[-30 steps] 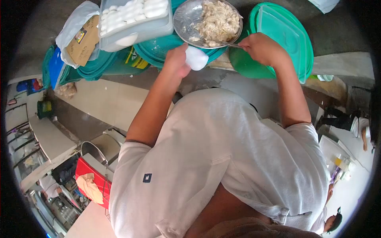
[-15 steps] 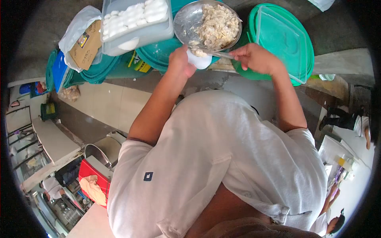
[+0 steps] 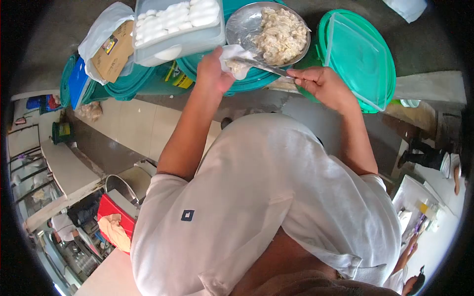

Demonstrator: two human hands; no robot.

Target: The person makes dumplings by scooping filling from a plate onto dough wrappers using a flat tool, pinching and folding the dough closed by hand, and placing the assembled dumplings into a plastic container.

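Observation:
My left hand cups a soft white dough wrapper with a lump of pale filling on it. Between the fingers of my right hand is the handle end of a flat metal spatula, its blade reaching left to the filling on the wrapper. Just beyond both hands, a round metal bowl holds a heap of chunky, pale filling mixture. A translucent plastic container of smooth white dough pieces stands to the left of the bowl.
Green lidded tubs, one with a green lid and a clear rectangular lid on top, line the work area. Left lie a cardboard piece and plastic bag. A red box stands behind; other people are at the sides.
The filling now lies on the wrapper, which looks more open and spread. My left hand has shifted slightly left, and the spatula's blade slants more across the bowl's near edge.

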